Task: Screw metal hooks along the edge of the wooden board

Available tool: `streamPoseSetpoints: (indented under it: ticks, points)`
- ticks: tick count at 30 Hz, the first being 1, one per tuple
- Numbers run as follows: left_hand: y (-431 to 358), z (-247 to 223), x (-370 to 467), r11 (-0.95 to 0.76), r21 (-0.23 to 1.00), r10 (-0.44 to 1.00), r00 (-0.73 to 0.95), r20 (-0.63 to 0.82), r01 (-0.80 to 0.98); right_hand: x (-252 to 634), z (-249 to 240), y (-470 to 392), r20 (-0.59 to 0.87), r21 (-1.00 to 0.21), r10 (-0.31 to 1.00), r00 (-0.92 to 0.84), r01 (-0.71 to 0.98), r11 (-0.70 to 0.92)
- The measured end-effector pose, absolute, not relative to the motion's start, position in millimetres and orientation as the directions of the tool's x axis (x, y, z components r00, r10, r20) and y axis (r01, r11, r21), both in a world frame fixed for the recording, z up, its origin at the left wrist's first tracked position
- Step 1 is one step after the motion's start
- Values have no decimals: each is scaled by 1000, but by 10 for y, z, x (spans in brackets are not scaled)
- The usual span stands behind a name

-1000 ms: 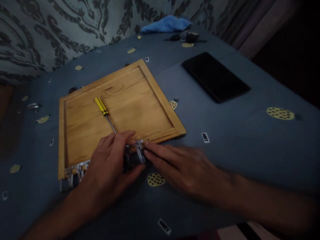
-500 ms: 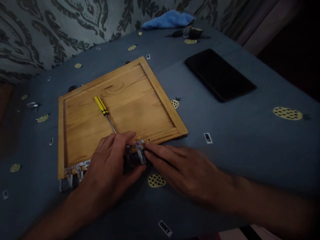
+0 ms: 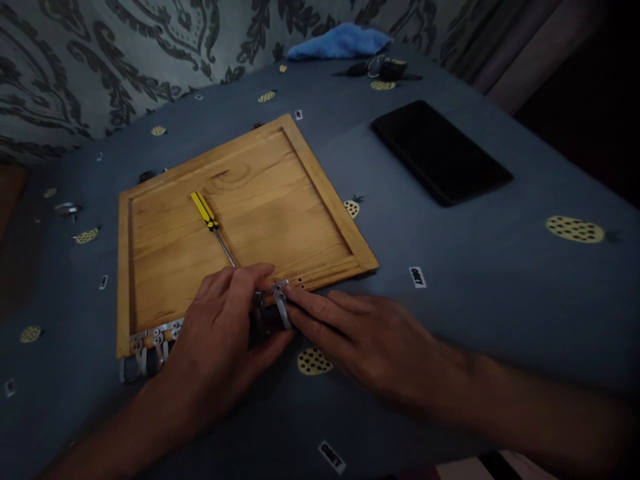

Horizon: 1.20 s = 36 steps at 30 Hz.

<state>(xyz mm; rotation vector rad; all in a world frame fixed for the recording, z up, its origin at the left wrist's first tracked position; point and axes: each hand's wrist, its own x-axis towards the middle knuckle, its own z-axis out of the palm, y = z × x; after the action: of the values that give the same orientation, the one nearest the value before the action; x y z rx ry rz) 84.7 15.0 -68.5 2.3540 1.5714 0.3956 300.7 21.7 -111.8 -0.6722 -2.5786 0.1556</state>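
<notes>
A framed wooden panel lies flat, with a metal hook rail along its near edge. My left hand is closed around the middle of that rail and the panel edge, thumb below, and hides part of both. At the rail's right end, the fingertips of my right hand press close together on the metal beside the last hook. Small dark holes show in the wood just past this end. On the panel rests a yellow-and-black screwdriver, its tip hidden behind my left hand.
A black tablet-like slab lies to the right on the patterned blue tablecloth. Farther back are a blue cloth and a dark item with a ring. A small shiny metal piece sits at the left.
The right fingertips have shifted slightly left along the end of the hook rail. The left hand keeps its hold, and the whole view has moved a little.
</notes>
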Motion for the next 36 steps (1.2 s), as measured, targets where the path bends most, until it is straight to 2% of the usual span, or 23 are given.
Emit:
streamPoseSetpoints:
  ticks: [11,18,24,36]
  points:
    - [143,-700,853,-343,416,935,348,65,842,3009,-1133,191,364,-183,505,-783,471,863]
    - [126,-706,838,-308,446,945,323,43,841,2998,-1154,183,335,-211,510,-792,464,860]
    - [129,-701,833,-320,431,941,334,45,844,2998,-1171,183,382,-243,523,-762,463,852]
    - [146,-717,841,-310,449,945,324,48,838,2975,-1128,186,351,-193,519,-779,483,854]
